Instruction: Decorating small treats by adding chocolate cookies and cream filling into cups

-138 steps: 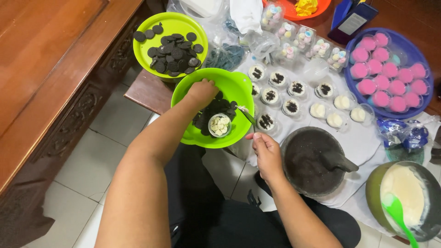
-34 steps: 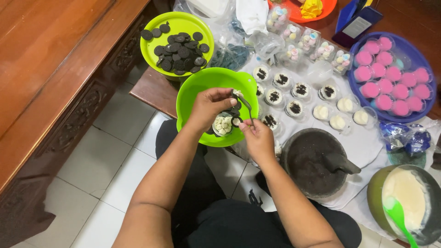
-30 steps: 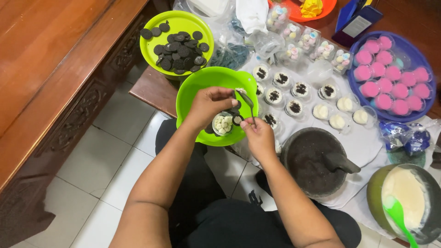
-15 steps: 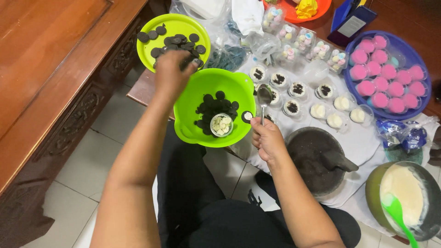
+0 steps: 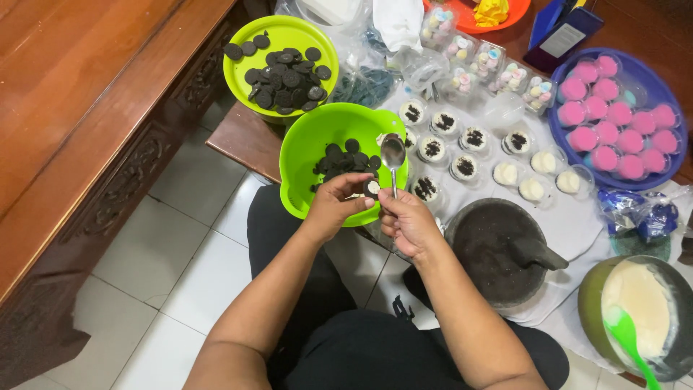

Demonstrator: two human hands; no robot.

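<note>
- Our left hand [image 5: 336, 204] pinches a round dark sandwich cookie [image 5: 371, 188] over the near lime-green plastic bowl [image 5: 307, 152] of dark cookie halves.
- Our right hand [image 5: 408, 220] is closed on a metal spoon [image 5: 393, 154], handle gripped, its bowl upward, just beside the cookie.
- Black stone mortar [image 5: 498, 249] sits right of the hands.

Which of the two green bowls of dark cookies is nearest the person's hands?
The near green bowl, just beyond the left hand and right hand. The far green bowl, heaped with whole cookies, sits farther off.

Mortar [image 5: 498, 253] right of bowl [image 5: 310, 144]
</note>
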